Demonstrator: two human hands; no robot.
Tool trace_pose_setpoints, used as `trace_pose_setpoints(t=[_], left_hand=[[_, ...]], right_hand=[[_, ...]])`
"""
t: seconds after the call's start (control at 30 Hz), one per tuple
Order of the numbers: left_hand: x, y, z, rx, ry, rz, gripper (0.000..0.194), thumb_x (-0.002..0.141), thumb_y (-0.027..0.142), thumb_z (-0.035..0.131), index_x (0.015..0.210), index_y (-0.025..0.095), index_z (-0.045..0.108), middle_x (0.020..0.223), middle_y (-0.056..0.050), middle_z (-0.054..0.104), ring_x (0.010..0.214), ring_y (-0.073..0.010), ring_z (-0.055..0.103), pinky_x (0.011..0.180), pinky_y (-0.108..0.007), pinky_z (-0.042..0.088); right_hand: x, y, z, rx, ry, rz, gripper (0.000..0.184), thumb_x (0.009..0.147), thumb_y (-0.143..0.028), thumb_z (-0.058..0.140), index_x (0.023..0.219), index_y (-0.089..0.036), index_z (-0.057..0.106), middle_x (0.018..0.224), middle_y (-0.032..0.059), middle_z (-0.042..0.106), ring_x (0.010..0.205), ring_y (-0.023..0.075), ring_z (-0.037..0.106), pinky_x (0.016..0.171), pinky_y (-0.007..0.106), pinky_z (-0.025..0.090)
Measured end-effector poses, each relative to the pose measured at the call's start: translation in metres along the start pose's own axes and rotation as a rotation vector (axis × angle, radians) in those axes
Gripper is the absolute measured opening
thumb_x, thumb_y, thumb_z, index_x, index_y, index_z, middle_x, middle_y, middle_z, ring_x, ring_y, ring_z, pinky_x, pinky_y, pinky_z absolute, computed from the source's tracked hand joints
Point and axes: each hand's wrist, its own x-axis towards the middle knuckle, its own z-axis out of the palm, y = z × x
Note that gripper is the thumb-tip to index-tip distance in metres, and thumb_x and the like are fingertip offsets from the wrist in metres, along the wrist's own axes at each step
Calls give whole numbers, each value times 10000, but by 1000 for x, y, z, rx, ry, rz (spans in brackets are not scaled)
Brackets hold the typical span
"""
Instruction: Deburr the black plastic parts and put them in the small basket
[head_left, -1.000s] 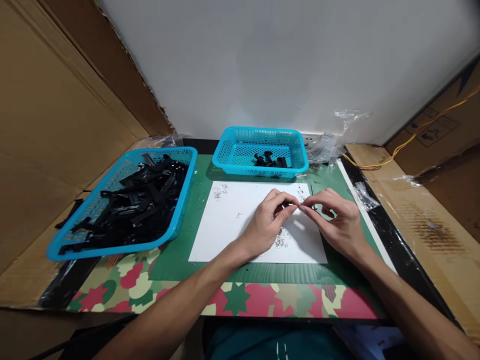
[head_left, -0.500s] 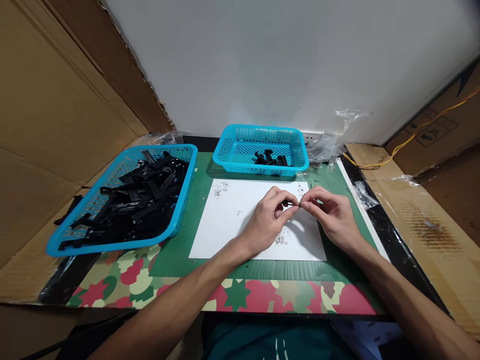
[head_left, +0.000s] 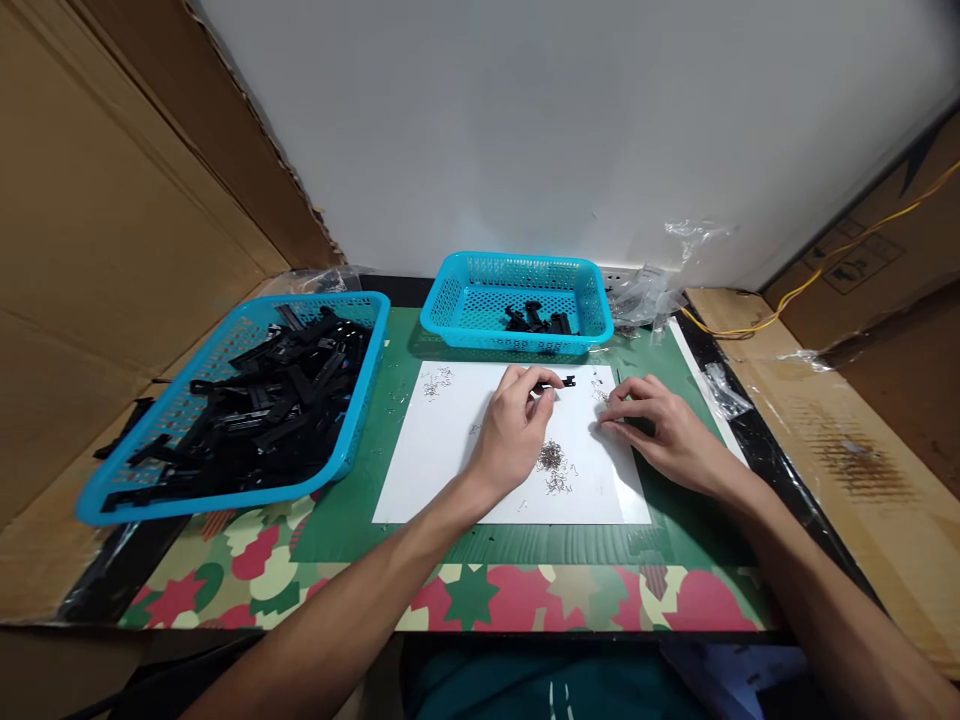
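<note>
Between the thumb and fingers of my left hand (head_left: 516, 425) is a small black plastic part (head_left: 568, 382), its notched end sticking out to the right. My right hand (head_left: 660, 430) is apart from it, over the right side of the white paper (head_left: 442, 480). Its thumb and fingertips are pinched together; whatever may be between them is too small to make out. A pile of tiny thin wire pieces (head_left: 553, 457) lies on the paper between the hands. Smaller scatters of wire pieces (head_left: 436, 384) lie at the paper's upper left and near my right fingertips.
A large blue basket (head_left: 361, 400) heaped with black plastic parts (head_left: 292, 380) stands on the left. Behind the paper sits a smaller blue basket (head_left: 517, 342) with several black parts (head_left: 536, 320). Clear plastic bags (head_left: 641, 297) lie at the back right, near a yellow cable (head_left: 787, 300).
My hands have moved apart from where their fingertips met at the black part. The left has gone slightly left with the part; the right has lowered a little toward the paper.
</note>
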Motion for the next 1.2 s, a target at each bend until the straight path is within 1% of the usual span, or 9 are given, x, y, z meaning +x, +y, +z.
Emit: trace_pose_setpoints(t=[0.23,0.33,0.47,0.73,0.83,0.97,1.07,1.13,1.2], left_hand=[[-2,4,1,-8,-61,-32,148,1026,190,543,1045,198,690,1030,-38,575,732,-120,536,659,-264,460],[-3,4,1,-11,-98,-34,170,1040,224,534,1079,200,698,1046,-46,566,753,-129,551,641,-267,457],[-3,3,1,0,-126,-15,177,1049,241,530,1094,204,698,1054,-45,569,771,-134,562,684,-286,478],[-5,2,2,20,-157,1,208,1067,271,509,1130,221,701,1096,-48,586,798,-145,584,730,-306,496],[-6,2,1,35,-177,7,241,1079,312,496,1159,230,708,1120,-52,592,805,-150,596,754,-315,505],[-7,4,1,21,-195,13,256,1083,348,497,1180,244,711,1121,-48,592,778,-143,590,758,-313,515],[-8,7,1,-3,-211,42,240,1080,341,516,1167,245,718,1131,-47,596,878,-163,619,814,-316,521],[-9,8,1,-13,-229,76,232,1079,338,529,1166,241,721,1132,-49,602,975,-183,630,875,-326,516],[-10,9,2,-17,-250,97,235,1081,343,531,1176,239,719,1136,-52,608,1015,-193,630,913,-337,512]], right_hand=[[0,17,0,-87,190,124,74,938,-283,731,922,-245,793,943,71,725,913,269,639,799,423,497],[0,18,3,-85,199,129,73,943,-263,720,931,-239,789,929,67,717,910,267,623,804,422,488],[3,13,10,-84,186,117,92,957,-269,715,978,-245,802,941,74,698,920,269,587,810,420,478],[4,12,19,-82,130,112,89,963,-221,688,900,-238,747,1013,86,657,968,281,540,874,447,467],[4,8,18,-22,149,69,113,1013,-231,600,927,-227,673,1050,88,648,1014,270,554,908,436,468],[4,-6,15,162,181,100,147,1058,-281,520,950,-225,603,904,41,642,831,197,575,739,332,468],[3,-14,16,305,206,118,151,1044,-318,571,949,-218,632,849,23,661,745,163,597,681,302,477],[2,-15,18,377,237,120,113,1012,-330,639,1011,-218,661,856,24,697,728,157,632,679,298,510],[2,-15,20,431,246,136,161,987,-340,686,1096,-224,661,853,25,726,725,164,670,680,303,543]])
